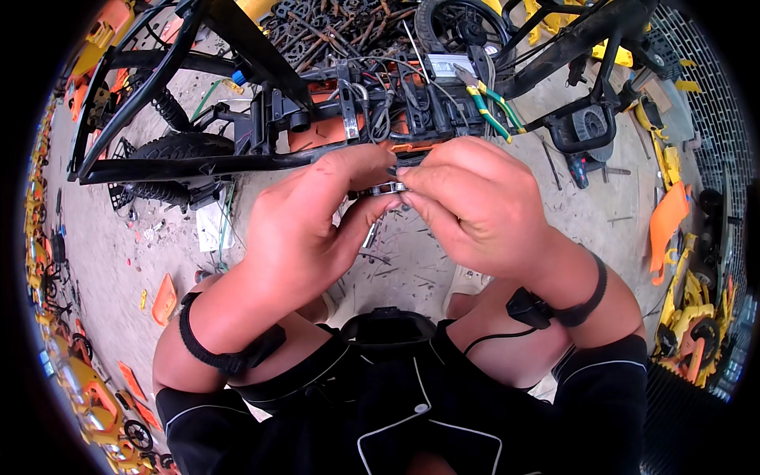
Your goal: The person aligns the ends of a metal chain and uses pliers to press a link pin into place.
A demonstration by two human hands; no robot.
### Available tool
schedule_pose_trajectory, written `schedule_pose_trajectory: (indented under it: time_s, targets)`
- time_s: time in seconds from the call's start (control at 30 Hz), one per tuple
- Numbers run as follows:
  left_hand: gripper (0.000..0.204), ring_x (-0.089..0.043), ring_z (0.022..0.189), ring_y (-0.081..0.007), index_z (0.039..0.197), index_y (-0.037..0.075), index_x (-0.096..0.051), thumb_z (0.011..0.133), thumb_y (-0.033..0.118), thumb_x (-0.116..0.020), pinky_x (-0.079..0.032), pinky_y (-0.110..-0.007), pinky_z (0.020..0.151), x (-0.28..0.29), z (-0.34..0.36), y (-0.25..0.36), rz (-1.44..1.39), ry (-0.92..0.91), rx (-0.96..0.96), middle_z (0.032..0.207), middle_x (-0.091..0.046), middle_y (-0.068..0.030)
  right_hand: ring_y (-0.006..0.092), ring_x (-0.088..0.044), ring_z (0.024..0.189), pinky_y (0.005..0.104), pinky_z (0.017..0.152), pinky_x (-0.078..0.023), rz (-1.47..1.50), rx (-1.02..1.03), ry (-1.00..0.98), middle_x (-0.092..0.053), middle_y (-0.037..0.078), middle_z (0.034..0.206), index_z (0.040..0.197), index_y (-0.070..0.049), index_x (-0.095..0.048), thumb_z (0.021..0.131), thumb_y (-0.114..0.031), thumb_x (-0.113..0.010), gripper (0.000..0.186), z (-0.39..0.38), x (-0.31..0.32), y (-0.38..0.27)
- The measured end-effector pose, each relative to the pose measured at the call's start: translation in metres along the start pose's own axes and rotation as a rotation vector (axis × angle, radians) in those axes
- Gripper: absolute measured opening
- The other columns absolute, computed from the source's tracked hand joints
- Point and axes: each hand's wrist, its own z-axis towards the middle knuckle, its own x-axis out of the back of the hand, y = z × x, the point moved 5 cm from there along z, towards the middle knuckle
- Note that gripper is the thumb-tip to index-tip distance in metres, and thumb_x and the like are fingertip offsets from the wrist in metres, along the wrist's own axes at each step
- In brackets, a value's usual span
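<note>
Both hands meet in front of me, just on the near side of a black scooter or bike frame (222, 164). Between their fingertips is a small silvery metal piece (385, 188), partly covered by the fingers, so its exact kind cannot be made out. My left hand (305, 214) pinches its left end between thumb and curled fingers. At the other end, my right hand (487, 198) grips it with thumb and forefinger. Pliers with green and yellow handles (495, 111) rest with jaws apart on the frame's wiring, beyond my right hand.
Wires and a silver box (451, 65) fill the frame's middle. A black wheel (186, 146) lies at left, a power drill (582, 166) on the concrete at right. Rusty metal parts (332, 32) are heaped behind. Orange and yellow panels (669, 218) line both sides.
</note>
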Motion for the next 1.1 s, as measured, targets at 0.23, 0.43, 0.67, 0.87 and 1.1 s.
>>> schedule_pose_trajectory:
  time_s: [0.23,0.43,0.67,0.87,1.1]
  targets:
    - [0.039,-0.075,0.095,-0.0203,0.116,-0.001,-0.061,0.081,-0.003,-0.080,-0.059,-0.030,0.077,-0.004,-0.001,-0.005,0.038,-0.026,0.015,0.105,-0.074,-0.0119,0.0273,-0.063,0.071,0.0347,0.062,-0.052,-0.004,-0.062,-0.040,-0.063,0.010,0.083,0.092,-0.001,-0.070,0.075,0.002,-0.075,0.018,-0.005,-0.005,0.000]
    - [0.037,-0.075,0.094,-0.0213,0.116,0.001,-0.062,0.083,-0.001,-0.078,-0.058,-0.031,0.079,-0.010,-0.002,-0.014,-0.015,-0.127,0.152,0.104,-0.074,-0.0108,0.0290,-0.065,0.076,0.0360,0.065,-0.053,0.041,-0.085,-0.185,-0.066,0.011,0.086,0.093,-0.001,-0.071,0.077,0.002,-0.076,0.018,-0.005,-0.009,0.013]
    - [0.039,-0.075,0.092,-0.0233,0.117,0.003,-0.062,0.082,-0.002,-0.078,-0.058,-0.033,0.079,-0.013,-0.003,-0.017,-0.047,-0.223,0.173,0.100,-0.074,-0.0116,0.0295,-0.065,0.078,0.0377,0.068,-0.053,0.099,-0.090,-0.257,-0.066,0.010,0.086,0.092,-0.003,-0.072,0.076,0.000,-0.077,0.017,-0.009,-0.014,0.020]
    - [0.038,-0.075,0.092,-0.0231,0.116,0.002,-0.062,0.082,-0.002,-0.078,-0.059,-0.032,0.080,-0.012,-0.004,-0.020,-0.076,-0.238,0.158,0.098,-0.074,-0.0113,0.0301,-0.065,0.078,0.0371,0.068,-0.053,0.097,-0.055,-0.265,-0.066,0.010,0.087,0.091,-0.003,-0.071,0.077,-0.002,-0.077,0.015,-0.007,-0.016,0.019]
    - [0.039,-0.075,0.093,-0.0215,0.118,0.002,-0.062,0.083,-0.002,-0.078,-0.058,-0.032,0.082,-0.007,0.001,-0.023,-0.072,-0.180,0.156,0.100,-0.075,-0.0111,0.0202,-0.062,0.074,0.0324,0.066,-0.050,0.295,-0.349,-0.265,-0.065,0.008,0.087,0.099,-0.003,-0.068,0.083,-0.002,-0.074,0.017,-0.005,-0.022,0.027]
